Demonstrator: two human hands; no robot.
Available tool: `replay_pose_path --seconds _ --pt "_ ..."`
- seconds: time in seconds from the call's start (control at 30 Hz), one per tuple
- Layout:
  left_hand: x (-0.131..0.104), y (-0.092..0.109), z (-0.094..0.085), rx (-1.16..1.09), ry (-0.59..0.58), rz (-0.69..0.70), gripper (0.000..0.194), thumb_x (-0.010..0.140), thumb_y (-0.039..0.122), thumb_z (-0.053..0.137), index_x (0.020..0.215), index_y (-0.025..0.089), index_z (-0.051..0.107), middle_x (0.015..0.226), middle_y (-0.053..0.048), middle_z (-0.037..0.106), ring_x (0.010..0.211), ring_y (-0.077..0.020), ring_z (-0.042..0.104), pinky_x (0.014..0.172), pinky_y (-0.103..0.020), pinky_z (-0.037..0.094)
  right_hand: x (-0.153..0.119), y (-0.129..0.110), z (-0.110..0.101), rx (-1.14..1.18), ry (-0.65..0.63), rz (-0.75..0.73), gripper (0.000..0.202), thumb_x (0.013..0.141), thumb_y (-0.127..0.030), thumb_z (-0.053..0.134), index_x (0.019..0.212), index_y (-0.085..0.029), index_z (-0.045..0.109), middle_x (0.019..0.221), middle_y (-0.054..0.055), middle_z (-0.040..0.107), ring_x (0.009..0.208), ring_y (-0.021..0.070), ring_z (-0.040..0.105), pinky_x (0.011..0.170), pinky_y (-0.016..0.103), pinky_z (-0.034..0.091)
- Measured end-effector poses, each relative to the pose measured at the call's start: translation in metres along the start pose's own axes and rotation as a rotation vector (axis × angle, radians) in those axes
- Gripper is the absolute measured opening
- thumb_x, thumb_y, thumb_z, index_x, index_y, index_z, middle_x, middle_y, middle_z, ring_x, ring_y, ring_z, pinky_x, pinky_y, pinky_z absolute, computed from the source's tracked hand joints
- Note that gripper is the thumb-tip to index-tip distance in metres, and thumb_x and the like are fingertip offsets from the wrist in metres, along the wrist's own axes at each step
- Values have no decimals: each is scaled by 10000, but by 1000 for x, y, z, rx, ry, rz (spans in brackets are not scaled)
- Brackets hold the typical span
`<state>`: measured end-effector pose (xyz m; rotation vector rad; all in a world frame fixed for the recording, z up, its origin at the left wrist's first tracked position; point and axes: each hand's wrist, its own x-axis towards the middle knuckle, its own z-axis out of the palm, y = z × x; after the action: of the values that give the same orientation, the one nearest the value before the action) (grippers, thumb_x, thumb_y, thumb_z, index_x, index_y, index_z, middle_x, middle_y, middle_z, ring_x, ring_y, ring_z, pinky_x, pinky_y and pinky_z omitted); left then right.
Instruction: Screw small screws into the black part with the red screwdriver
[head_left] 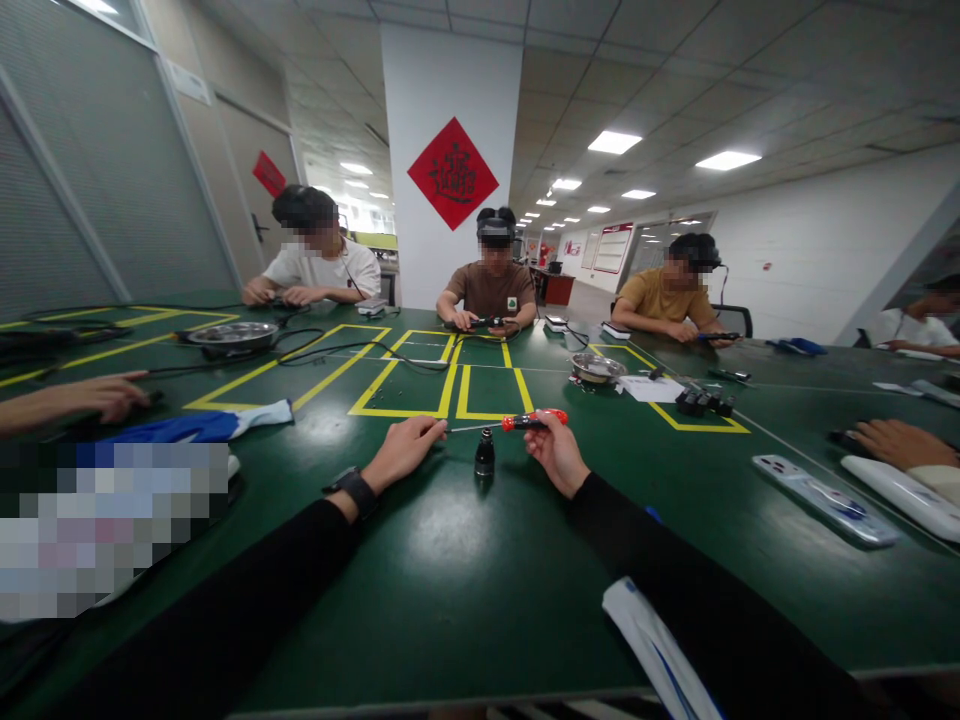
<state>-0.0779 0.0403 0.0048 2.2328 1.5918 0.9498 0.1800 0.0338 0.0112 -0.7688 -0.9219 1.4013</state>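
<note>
A screwdriver (534, 420) with a red and black handle lies level above the table, its thin metal shaft pointing left. My right hand (559, 455) is closed on the handle end. At the other end, the fingers of my left hand (405, 448) are pinched together at the shaft's tip; a dark band is on that wrist. Just under the shaft, between my hands, a small black bottle-shaped piece (485, 458) with a narrow neck stands upright on the green table (442, 580).
Metal bowls (598, 368) stand farther back, near a white paper (651, 389) and black parts (703, 402). A phone (825, 500) lies right, a blue-white glove (202, 424) left. Co-workers sit across; other people's hands (907, 442) rest at both sides. Cables cross the left.
</note>
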Motion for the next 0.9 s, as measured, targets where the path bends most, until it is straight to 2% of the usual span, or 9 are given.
replay_pose_path --seconds 0.1,0.2,0.33,0.43,0.53,0.63,0.9 --pt "2 -2 3 59 24 49 379 866 402 339 677 187 587 736 -24 606 738 -177 547 661 -257 379 0 0 0 -2 1 3 222 720 -377 618 754 -161 580 548 -15 577 477 80 518 432 170 400" --pt "4 -5 4 127 121 73 343 878 358 336 653 187 531 714 -23 564 715 -171 526 665 -265 373 0 0 -1 9 9 -10 219 731 -378 608 770 -164 580 560 -15 579 496 79 520 443 167 395" --pt "5 -5 3 169 267 71 316 894 326 322 656 190 480 696 -21 512 697 -168 502 661 -274 366 -3 -2 0 -93 -38 -68 312 745 -374 588 1003 -200 562 706 8 644 522 86 533 486 195 409" --pt "4 1 2 168 334 67 321 909 322 299 649 195 438 680 -16 484 674 -166 480 642 -277 353 -6 -3 3 -340 -128 -161 404 714 -307 603 1102 -256 503 874 13 641 564 101 550 552 244 431" --pt "1 10 2 149 370 71 333 918 325 281 636 198 403 662 -12 462 649 -162 455 626 -276 339 -9 -3 5 -701 -184 -341 312 660 -229 609 963 -229 534 927 12 585 728 143 559 685 293 431" --pt "-2 20 1 125 377 70 346 921 329 270 623 199 387 643 -10 447 631 -159 436 606 -274 324 -12 -5 6 -1027 -166 -460 185 661 -217 577 827 -199 498 887 16 540 825 171 511 770 314 391" --pt "-12 40 2 10 384 54 335 923 314 257 625 202 362 633 0 421 626 -155 418 595 -272 316 -24 -15 11 -1600 -124 -259 73 774 -285 471 783 -220 439 680 -15 547 634 155 506 555 232 278"
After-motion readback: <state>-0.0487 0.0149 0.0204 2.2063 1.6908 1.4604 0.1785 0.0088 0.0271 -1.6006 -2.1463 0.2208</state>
